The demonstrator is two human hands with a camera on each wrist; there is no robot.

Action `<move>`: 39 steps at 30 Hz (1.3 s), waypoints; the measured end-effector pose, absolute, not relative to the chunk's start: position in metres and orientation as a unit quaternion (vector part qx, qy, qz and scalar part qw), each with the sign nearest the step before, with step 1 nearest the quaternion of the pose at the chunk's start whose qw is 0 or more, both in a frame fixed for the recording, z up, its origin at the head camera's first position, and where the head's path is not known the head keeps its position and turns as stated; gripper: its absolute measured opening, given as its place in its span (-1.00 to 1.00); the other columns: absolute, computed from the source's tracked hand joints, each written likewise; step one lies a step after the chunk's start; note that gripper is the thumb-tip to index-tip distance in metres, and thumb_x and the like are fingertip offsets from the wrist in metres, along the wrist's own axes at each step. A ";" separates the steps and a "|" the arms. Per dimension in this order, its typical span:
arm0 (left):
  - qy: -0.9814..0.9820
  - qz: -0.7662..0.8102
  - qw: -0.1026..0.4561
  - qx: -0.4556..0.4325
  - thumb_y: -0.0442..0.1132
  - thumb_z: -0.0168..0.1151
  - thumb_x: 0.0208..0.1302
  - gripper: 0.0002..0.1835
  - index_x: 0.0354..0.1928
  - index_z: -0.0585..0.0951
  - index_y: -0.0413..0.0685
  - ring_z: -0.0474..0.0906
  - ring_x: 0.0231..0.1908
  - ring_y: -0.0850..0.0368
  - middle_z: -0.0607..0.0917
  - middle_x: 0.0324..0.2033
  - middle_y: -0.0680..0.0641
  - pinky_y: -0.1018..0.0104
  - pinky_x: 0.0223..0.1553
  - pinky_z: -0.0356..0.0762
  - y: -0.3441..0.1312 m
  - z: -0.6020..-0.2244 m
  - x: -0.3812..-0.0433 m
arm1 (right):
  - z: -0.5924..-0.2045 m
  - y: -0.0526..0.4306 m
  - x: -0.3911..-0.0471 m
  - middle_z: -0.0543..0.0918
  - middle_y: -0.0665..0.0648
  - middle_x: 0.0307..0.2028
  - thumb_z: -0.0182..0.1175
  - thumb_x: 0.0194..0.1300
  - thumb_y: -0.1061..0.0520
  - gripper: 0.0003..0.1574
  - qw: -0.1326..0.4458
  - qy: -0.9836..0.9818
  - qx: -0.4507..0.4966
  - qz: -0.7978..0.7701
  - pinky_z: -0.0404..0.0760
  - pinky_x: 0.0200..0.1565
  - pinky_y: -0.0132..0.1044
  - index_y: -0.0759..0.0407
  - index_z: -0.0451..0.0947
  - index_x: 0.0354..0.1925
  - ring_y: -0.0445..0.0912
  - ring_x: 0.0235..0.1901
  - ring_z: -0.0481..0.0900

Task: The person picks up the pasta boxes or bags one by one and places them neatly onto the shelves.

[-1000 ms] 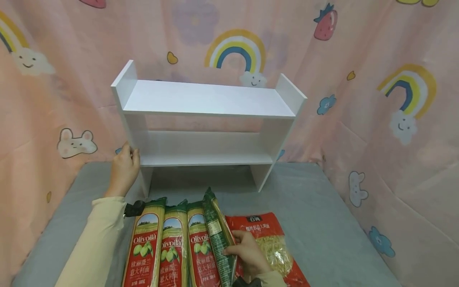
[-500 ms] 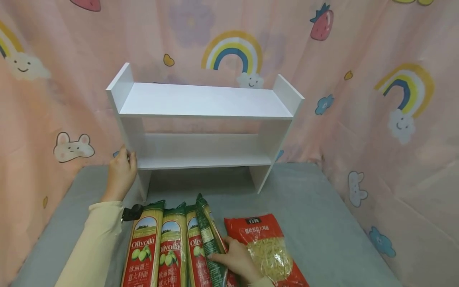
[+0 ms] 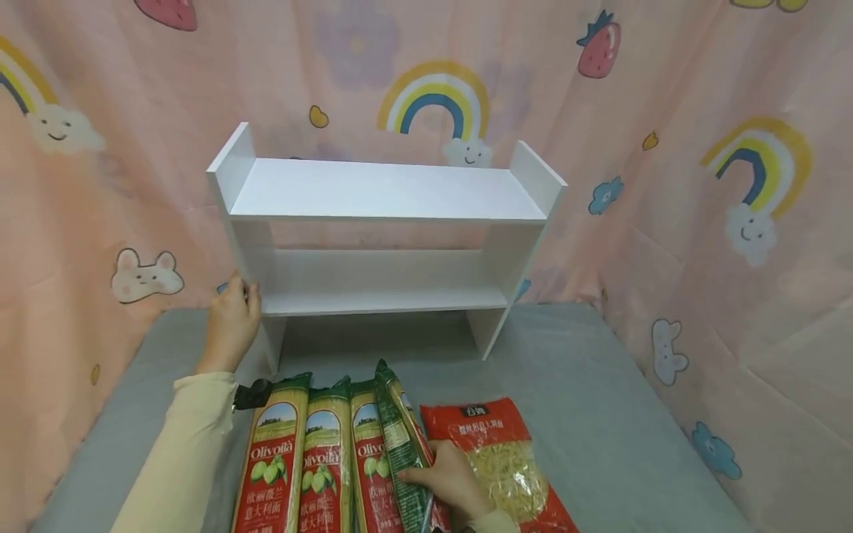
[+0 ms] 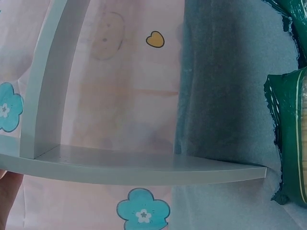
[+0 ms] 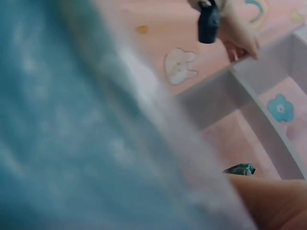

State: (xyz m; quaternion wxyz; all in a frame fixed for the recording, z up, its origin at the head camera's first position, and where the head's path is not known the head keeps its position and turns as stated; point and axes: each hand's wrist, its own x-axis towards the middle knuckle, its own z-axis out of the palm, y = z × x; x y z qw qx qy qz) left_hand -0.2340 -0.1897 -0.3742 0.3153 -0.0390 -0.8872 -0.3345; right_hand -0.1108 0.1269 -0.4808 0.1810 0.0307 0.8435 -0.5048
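Observation:
A white shelf unit with two boards stands at the back of the table. My left hand grips its left side panel near the lower board; the left wrist view shows only part of that hand, at its left edge. In the head view, my right hand holds a spaghetti packet by its right side, thumb across the green back. This packet is turned on its edge, leaning against the row of spaghetti packets to its left. A blurred film fills much of the right wrist view.
A red bag of spiral pasta lies flat right of my right hand. Grey cloth covers the table. A pink patterned curtain hangs behind the shelf and along both sides.
The held spaghetti packet and my right hand have shifted slightly left and down, away from the red pasta bag. My left hand stays on the shelf panel.

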 end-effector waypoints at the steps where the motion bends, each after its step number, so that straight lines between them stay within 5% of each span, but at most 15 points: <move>1: -0.888 -0.333 0.314 -0.038 -0.35 -0.09 0.43 -0.78 -0.43 0.30 -0.27 0.27 -0.75 -0.02 0.35 -0.70 -0.17 0.19 -0.68 0.21 -0.190 -0.375 -0.234 | -0.481 0.128 -0.110 0.59 0.24 -0.35 0.45 -0.07 0.15 -0.49 0.182 0.828 0.034 -0.530 0.53 -0.35 -0.10 0.48 0.52 -0.23 -0.02 -0.42 0.47; 4: -0.887 -0.334 0.318 -0.038 -0.37 -0.07 0.41 -0.79 -0.44 0.29 -0.26 0.27 -0.74 -0.03 0.34 -0.70 -0.15 0.18 -0.67 0.20 -0.189 -0.376 -0.235 | -0.480 0.131 -0.106 0.46 0.04 -0.55 0.41 -0.05 0.26 -0.72 0.189 0.782 0.038 -0.592 0.50 -0.42 -0.23 0.34 0.51 -0.38 -0.14 -0.54 0.39; 6: -0.884 -0.334 0.325 -0.041 -0.38 -0.06 0.40 -0.80 -0.43 0.30 -0.27 0.28 -0.74 -0.04 0.35 -0.70 -0.16 0.18 -0.67 0.20 -0.189 -0.376 -0.235 | -0.476 0.131 -0.104 0.54 0.05 -0.52 0.38 -0.02 0.28 -0.75 0.192 0.761 0.033 -0.619 0.56 -0.36 -0.23 0.35 0.53 -0.35 -0.14 -0.51 0.48; 15: -0.881 -0.337 0.328 -0.049 -0.38 -0.07 0.41 -0.78 -0.45 0.29 -0.25 0.26 -0.75 0.00 0.37 -0.70 -0.17 0.20 -0.68 0.20 -0.191 -0.374 -0.234 | -0.436 0.131 -0.107 0.61 0.09 -0.46 0.32 0.09 0.27 -0.75 0.187 0.709 0.005 -0.680 0.61 -0.28 -0.18 0.39 0.53 -0.26 -0.08 -0.46 0.61; 22: -0.883 -0.336 0.325 -0.052 -0.39 -0.06 0.41 -0.80 -0.42 0.32 -0.29 0.30 -0.73 -0.04 0.40 -0.68 -0.20 0.17 -0.66 0.24 -0.191 -0.375 -0.234 | -0.390 0.134 -0.114 0.67 0.23 -0.29 0.35 0.10 0.21 -0.46 0.130 0.745 -0.046 -0.653 0.64 -0.30 -0.11 0.50 0.48 0.00 0.04 -0.37 0.68; 35: -0.883 -0.336 0.324 -0.057 -0.39 -0.07 0.41 -0.81 -0.42 0.33 -0.30 0.27 -0.75 0.02 0.37 -0.69 -0.16 0.20 -0.68 0.23 -0.189 -0.382 -0.232 | -0.323 0.129 -0.132 0.64 0.15 -0.50 0.42 0.03 0.17 -0.56 0.016 0.815 -0.049 -0.577 0.51 -0.47 -0.20 0.31 0.58 -0.10 -0.09 -0.59 0.50; 39: -0.876 -0.333 0.343 -0.063 -0.42 -0.04 0.38 -0.82 -0.41 0.34 -0.34 0.29 -0.76 -0.01 0.39 -0.69 -0.19 0.18 -0.68 0.23 -0.190 -0.379 -0.235 | -0.300 0.126 -0.144 0.66 0.19 -0.43 0.41 0.03 0.20 -0.60 0.012 0.807 -0.070 -0.586 0.57 -0.40 -0.15 0.29 0.60 -0.12 -0.02 -0.51 0.59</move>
